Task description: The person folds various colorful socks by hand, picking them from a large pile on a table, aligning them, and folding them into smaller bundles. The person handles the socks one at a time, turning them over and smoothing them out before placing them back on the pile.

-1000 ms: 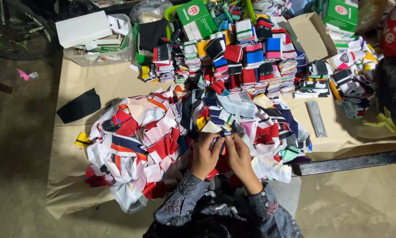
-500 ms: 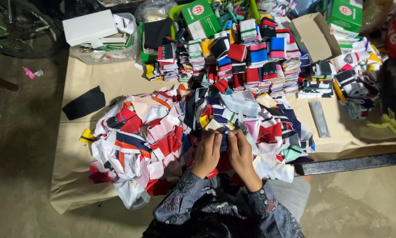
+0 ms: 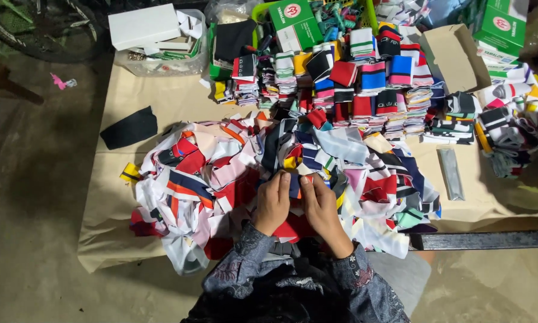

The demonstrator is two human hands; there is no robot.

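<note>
My left hand and my right hand meet at the near middle of a big loose heap of coloured fabric pieces. Both pinch one small dark blue and orange fabric piece between thumbs and fingers, held just above the heap. The heap is red, white, navy and striped, and it spreads over a sheet of brown paper on the floor. Behind the heap stand neat folded stacks of coloured pieces.
A clear plastic tub with a white box on top sits at the back left. Green boxes and an open cardboard box stand behind the stacks. A black cloth lies left, a clear packet right, a dark bar at the near right.
My hands stay together on the small piece at the heap's near edge; only the fingers shift slightly. The view has drifted a little.
</note>
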